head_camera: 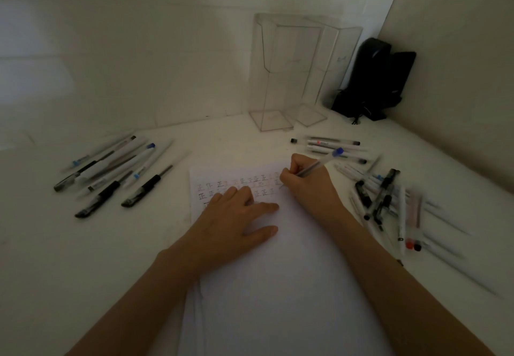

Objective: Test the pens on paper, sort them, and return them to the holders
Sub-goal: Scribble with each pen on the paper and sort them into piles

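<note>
A white sheet of paper [278, 272] lies in front of me with rows of small written marks along its top. My right hand [303, 180] grips a clear pen with a blue end [322, 162], its tip down on the paper's top right part. My left hand [239, 216] rests flat on the sheet, fingers spread. Several pens lie in a group at the left [111, 172], several more at the back right [331, 147], and a loose heap at the right [389, 202]. Two clear holders [286, 72] stand at the back against the wall.
A black device with cables [375, 80] sits in the back right corner. Walls close the table at the back and the right. The scene is dim and the pens at the far right are blurred.
</note>
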